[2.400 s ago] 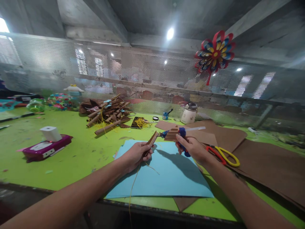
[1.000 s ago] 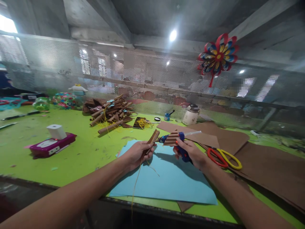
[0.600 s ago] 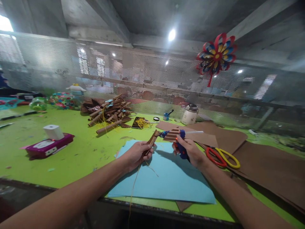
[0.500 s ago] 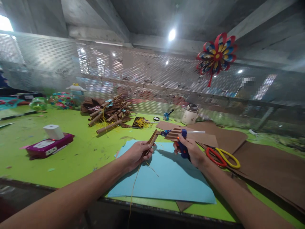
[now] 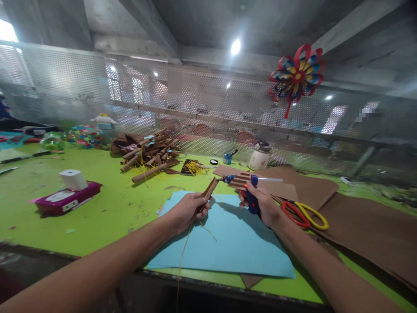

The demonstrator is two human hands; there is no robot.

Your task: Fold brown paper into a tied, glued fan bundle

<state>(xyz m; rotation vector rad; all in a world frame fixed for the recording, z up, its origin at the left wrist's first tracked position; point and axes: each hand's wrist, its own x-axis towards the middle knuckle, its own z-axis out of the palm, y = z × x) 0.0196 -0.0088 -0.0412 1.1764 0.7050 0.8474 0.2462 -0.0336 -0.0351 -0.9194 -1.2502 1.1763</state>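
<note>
The left grip (image 5: 187,211) clenches a cardboard strip (image 5: 208,191), tilted toward two o'clock so its end faces the nozzle of the glue gun (image 5: 250,195). The right grip (image 5: 264,208) grasps the gun, which points toward nine o'clock, over blue paper (image 5: 228,243) covering the bench (image 5: 114,208).

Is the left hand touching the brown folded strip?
Touching. The head view shows the left hand with its fingers closed round the brown folded strip, whose upper end sticks out.
</note>
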